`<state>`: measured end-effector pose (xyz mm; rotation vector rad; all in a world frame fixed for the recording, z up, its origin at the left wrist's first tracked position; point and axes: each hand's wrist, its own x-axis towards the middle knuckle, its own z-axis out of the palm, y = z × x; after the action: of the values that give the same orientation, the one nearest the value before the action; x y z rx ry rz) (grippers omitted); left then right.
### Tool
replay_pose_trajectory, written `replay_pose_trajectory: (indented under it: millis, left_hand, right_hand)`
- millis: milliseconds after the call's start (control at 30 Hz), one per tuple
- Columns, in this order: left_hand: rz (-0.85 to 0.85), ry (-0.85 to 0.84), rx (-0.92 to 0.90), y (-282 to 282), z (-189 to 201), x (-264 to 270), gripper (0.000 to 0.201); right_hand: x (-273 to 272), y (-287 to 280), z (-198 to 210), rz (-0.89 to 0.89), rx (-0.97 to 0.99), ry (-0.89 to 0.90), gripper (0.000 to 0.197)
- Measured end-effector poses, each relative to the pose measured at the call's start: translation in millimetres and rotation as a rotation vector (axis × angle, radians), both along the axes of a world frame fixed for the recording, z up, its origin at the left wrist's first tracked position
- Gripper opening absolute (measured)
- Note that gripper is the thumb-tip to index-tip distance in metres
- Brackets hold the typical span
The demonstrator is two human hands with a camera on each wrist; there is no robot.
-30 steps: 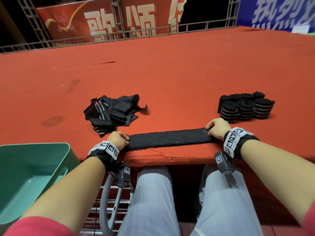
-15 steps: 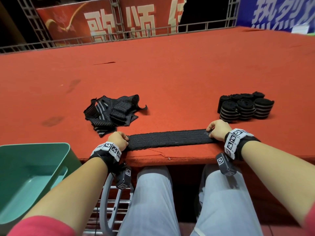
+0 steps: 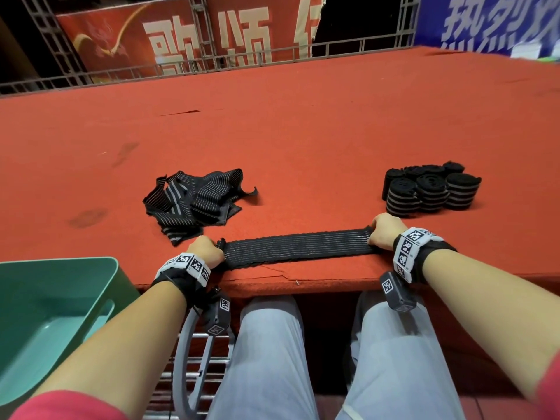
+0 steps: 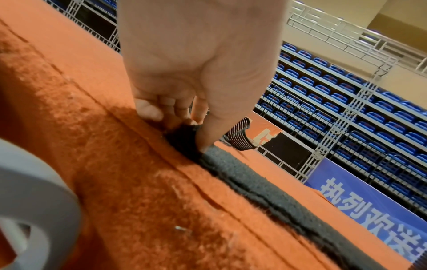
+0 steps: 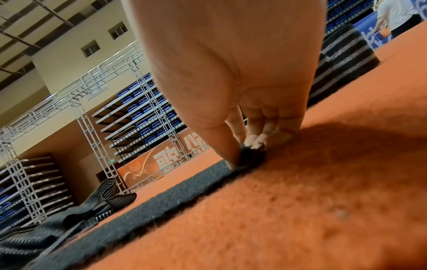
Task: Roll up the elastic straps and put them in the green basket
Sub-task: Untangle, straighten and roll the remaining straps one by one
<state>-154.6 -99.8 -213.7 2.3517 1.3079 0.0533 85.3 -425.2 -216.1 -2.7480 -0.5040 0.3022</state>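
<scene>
1. Strap (image 3: 298,248): black elastic band with pale lengthwise stripes, flat on the red carpet (image 3: 303,131) near its front edge; long axis runs left to right across the person, one end at each hand

2. Left hand (image 3: 206,251): at the strap's left end; in the left wrist view the thumb (image 4: 208,131) and curled fingers pinch that end, bunched slightly off the carpet

3. Right hand (image 3: 385,231): at the strap's right end; in the right wrist view the thumb (image 5: 227,151) and fingertips (image 5: 256,141) pinch a small dark fold of that end against the carpet

4. Governing relation: strap spans between the two hands, drawn straight; each hand equally near its own end; a roll would likely start from one end and travel along the long axis toward the other

5. Basket (image 3: 115,268): green, below the carpet edge at the person's left, just beside the left forearm; left hand nearer to it

6. Loose pile (image 3: 194,198): unrolled straps, beyond the left hand

7. Rolls (image 3: 430,189): finished, standing on end in a cluster beyond the right hand, not in the basket
</scene>
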Motion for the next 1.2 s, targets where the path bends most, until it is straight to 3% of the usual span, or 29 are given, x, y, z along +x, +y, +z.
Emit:
replay_pose_trajectory:
  millis: [200,367,467,633,767,833,1033,1200]
  left_hand:
    - [-0.069,-0.023,-0.037,-3,2,-2,0.018]
    - [0.022,-0.273,-0.203,6,-1,-8,0.006]
    - [0.049,-0.413,-0.332,4,-2,-5,0.014]
    - [0.117,-0.596,-0.391,5,-6,7,0.022]
    - [0.104,-0.686,-0.429,7,-7,17,0.049]
    - [0.096,-0.695,-0.443,9,-7,23,0.053]
    - [0.165,-0.737,-0.469,12,-7,43,0.041]
    - [0.215,-0.753,-0.426,15,-11,61,0.026]
  right_hand:
    - [0,1,2,-0.026,0.045,0.048,0.008]
    - [9,9,4,-0.059,0.198,0.065,0.01]
    - [17,21,7,-0.1,0.323,0.087,0.014]
    - [39,45,13,-0.108,0.478,0.03,0.02]
    - [61,66,17,-0.128,0.585,-0.017,0.026]
    - [73,78,18,-0.134,0.61,-0.029,0.028]
    - [113,114,15,-0.158,0.673,0.006,0.039]
    - [140,141,12,-0.127,0.612,-0.018,0.05]
